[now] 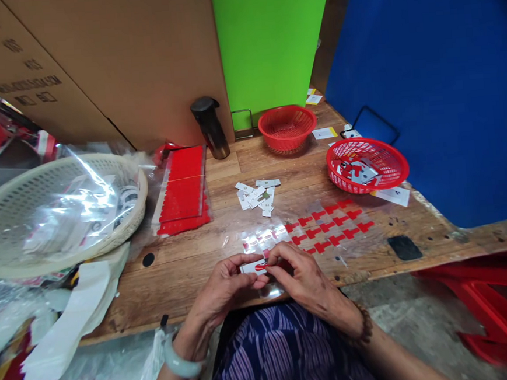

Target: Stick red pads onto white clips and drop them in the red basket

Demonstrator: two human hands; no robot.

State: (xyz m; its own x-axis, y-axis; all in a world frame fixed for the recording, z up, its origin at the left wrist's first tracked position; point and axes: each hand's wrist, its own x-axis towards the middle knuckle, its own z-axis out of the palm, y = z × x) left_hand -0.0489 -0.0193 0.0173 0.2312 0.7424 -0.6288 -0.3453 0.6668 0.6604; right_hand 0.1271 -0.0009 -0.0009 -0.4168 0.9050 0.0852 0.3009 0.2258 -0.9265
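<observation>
Near the table's front edge my left hand (226, 283) pinches a small white card (249, 267) between thumb and fingers. My right hand (298, 273) meets it at the card's right end, its thumb and index finger closed on a small red piece (262, 266) that lies against the card. Under and beyond my hands lies a clear sheet with rows of red T-shaped stickers (326, 227). Behind it sits a loose pile of small white cards (254, 197). A stack of red sheets (183, 187) lies to the left of the pile.
A red basket (287, 127) stands at the back; another red basket (368, 163) with cards is at right. A dark flask (212, 129) stands by the cardboard. At left is a cream basket (139, 216) with plastic-wrapped items. A black patch (404, 248) lies near the right front edge.
</observation>
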